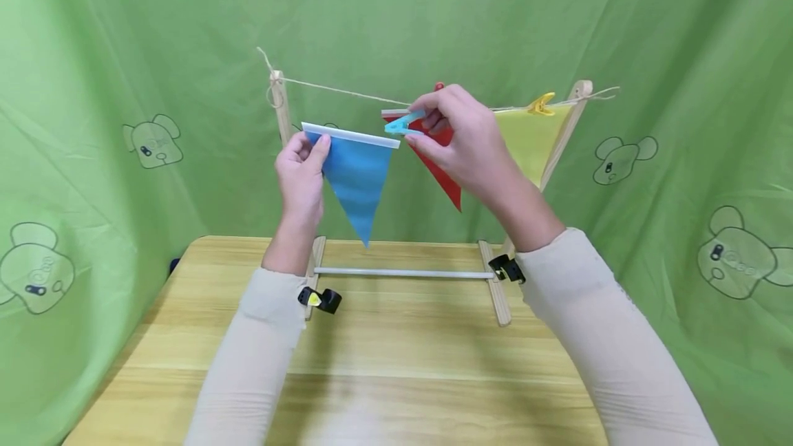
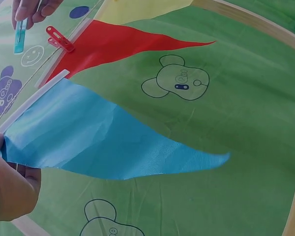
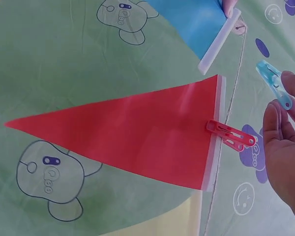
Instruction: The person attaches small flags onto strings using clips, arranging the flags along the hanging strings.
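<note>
My left hand (image 1: 301,174) pinches a blue triangular pennant (image 1: 359,171) near the left end of its white top edge, with the point hanging down. Between thumb and fingers, my right hand (image 1: 464,133) holds a light blue clothespin (image 1: 403,122) just past the pennant's right corner. Behind it a red pennant (image 3: 137,132) hangs on the string (image 1: 347,93), fixed by a red clothespin (image 3: 231,135). Farther right a yellow pennant (image 1: 533,140) hangs from a yellow clothespin (image 1: 542,104). In the left wrist view the blue pennant (image 2: 98,132) lies close to the string.
The string runs between two wooden posts (image 1: 566,129) whose feet stand on the wooden table (image 1: 384,363). A white rod (image 1: 403,272) joins the feet. Green cloth (image 1: 155,33) with printed animal heads hangs behind and at both sides.
</note>
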`<action>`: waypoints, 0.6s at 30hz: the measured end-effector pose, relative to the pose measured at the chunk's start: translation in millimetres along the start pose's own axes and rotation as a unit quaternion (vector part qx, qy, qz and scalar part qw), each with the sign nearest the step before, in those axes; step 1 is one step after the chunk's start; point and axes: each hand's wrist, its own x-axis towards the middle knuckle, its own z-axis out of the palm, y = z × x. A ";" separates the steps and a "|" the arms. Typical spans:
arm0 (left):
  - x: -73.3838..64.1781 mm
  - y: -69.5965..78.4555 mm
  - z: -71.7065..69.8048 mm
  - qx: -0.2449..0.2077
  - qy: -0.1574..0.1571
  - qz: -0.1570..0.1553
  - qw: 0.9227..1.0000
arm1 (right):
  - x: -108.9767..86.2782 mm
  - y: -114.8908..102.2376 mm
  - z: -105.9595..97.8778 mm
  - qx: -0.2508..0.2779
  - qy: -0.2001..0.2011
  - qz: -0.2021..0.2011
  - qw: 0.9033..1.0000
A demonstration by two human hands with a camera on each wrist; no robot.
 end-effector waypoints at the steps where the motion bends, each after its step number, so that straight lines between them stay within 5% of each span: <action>1: 0.6 0.6 0.4 0.000 0.000 -0.001 1.000 | 2.4 -0.9 -0.8 -0.005 -0.002 -0.001 1.000; 18: 17.2 0.8 2.5 -0.030 0.005 -0.029 0.999 | 40.8 -6.0 -3.5 -0.052 -0.037 -0.001 0.998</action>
